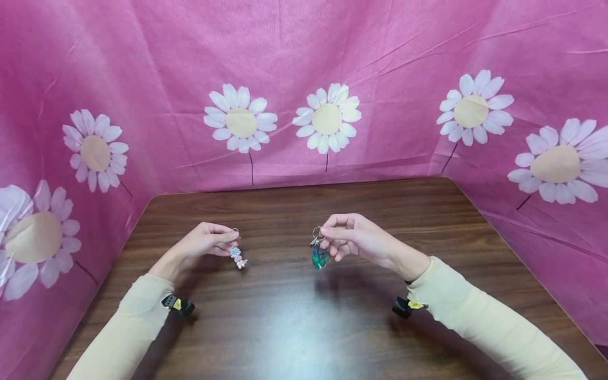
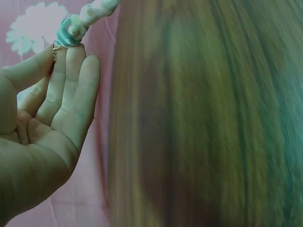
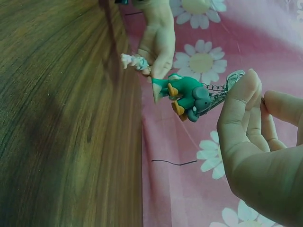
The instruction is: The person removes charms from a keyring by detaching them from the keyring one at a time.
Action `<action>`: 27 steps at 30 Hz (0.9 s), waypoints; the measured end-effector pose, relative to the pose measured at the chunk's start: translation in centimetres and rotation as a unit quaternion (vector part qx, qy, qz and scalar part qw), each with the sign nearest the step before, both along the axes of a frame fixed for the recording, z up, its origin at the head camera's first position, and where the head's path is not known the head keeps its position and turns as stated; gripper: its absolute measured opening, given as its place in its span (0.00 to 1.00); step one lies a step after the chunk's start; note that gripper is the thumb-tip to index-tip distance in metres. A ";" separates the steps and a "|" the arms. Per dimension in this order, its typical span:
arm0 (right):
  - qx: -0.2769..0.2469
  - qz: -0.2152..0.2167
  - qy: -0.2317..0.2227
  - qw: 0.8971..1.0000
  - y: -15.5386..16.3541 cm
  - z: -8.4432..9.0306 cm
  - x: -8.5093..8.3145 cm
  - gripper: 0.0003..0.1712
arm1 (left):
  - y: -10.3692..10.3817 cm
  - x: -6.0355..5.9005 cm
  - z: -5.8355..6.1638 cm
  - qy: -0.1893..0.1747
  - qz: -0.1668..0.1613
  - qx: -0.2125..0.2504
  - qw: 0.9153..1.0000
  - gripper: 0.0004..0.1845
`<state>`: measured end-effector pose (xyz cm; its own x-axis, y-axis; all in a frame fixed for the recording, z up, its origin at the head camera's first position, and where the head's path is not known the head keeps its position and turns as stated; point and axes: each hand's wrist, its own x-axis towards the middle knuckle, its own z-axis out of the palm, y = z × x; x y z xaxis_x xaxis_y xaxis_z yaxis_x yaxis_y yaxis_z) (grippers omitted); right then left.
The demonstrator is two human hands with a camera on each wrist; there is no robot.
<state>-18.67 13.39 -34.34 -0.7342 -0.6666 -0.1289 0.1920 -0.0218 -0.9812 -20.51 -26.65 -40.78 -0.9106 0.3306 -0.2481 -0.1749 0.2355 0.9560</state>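
Observation:
My left hand (image 1: 211, 240) pinches the ring of a small keychain (image 1: 239, 257) between thumb and fingertips. Its charm, pale pink and white with a light blue part, dangles over the table; in the left wrist view the charm (image 2: 75, 30) shows at the top, past the fingertips. Opposite it, my right hand (image 1: 358, 240) pinches the metal ring (image 1: 317, 232) of a second keychain. From that ring hangs a green and grey figure (image 1: 320, 258). The right wrist view shows the figure (image 3: 187, 94) with grey round ears and orange feet, on short chains.
Beneath both hands lies a brown wood-grain table (image 1: 294, 327). A pink cloth (image 1: 380, 53) printed with white daisies hangs around its back and sides. Each sleeve has a black wrist device, the left one (image 1: 179, 305) and the right one (image 1: 406, 307).

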 end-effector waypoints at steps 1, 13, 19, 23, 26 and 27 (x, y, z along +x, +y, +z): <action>0.000 0.001 0.000 1.000 0.0 0.0 0.0 0.05 | -0.3 -0.1 -0.2 -0.004 0.004 -0.001 1.000 0.23; 0.002 0.004 0.000 1.000 0.0 -0.1 0.0 0.06 | -3.9 -1.5 -2.0 -0.039 0.050 -0.050 0.997 0.20; 0.004 0.002 -0.004 1.000 -0.1 -0.3 -0.1 0.06 | -5.3 -2.3 -2.1 -0.027 0.078 -0.096 0.992 0.18; 0.002 0.004 -0.004 1.000 -0.1 -0.3 -0.1 0.06 | -6.2 -2.6 -2.0 -0.028 0.090 -0.110 0.989 0.18; -0.001 0.006 -0.003 1.000 -0.2 -0.3 -0.1 0.05 | -6.9 -2.8 -2.1 -0.047 0.103 -0.095 0.989 0.19; -0.001 0.006 -0.003 1.000 -0.2 -0.3 -0.2 0.05 | -7.1 -2.9 -2.2 -0.054 0.105 -0.086 0.989 0.19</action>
<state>-18.83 13.18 -34.61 -0.7254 -0.6757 -0.1314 0.1984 -0.0224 -0.9799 -23.39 -33.80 -42.96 -0.9198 0.0806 -0.3839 -0.3365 0.3412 0.8777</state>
